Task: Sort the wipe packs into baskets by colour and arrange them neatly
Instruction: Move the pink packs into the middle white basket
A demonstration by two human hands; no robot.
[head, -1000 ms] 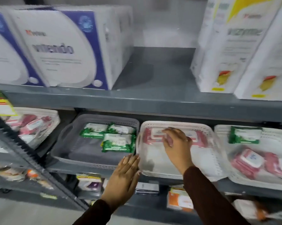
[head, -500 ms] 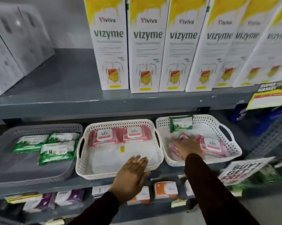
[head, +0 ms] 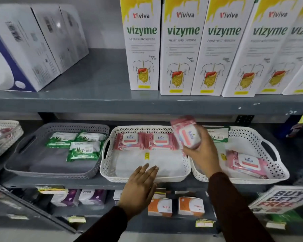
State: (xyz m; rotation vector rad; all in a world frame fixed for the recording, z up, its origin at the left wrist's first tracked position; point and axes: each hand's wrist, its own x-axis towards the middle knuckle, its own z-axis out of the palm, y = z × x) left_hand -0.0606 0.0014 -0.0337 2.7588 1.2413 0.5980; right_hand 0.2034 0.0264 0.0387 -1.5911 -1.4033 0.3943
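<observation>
My right hand (head: 202,151) grips a soft pink wipe pack (head: 186,132) in the air above the gap between the two white perforated plastic baskets; my left hand (head: 140,187) is flat and empty at the middle basket (head: 110,172), where two pink packs (head: 145,141) read "kara". Green packs (head: 77,144) lie in the grey basket (head: 25,165); tall "vizyme" boxes (head: 182,46) stand above

Even, dimmish light; edges bowed, perhaps slight motion blur.

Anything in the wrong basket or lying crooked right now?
Yes. A green pack sits at the back of the right white basket alongside a pink pack, which lies askew. The grey basket holds only green.
</observation>
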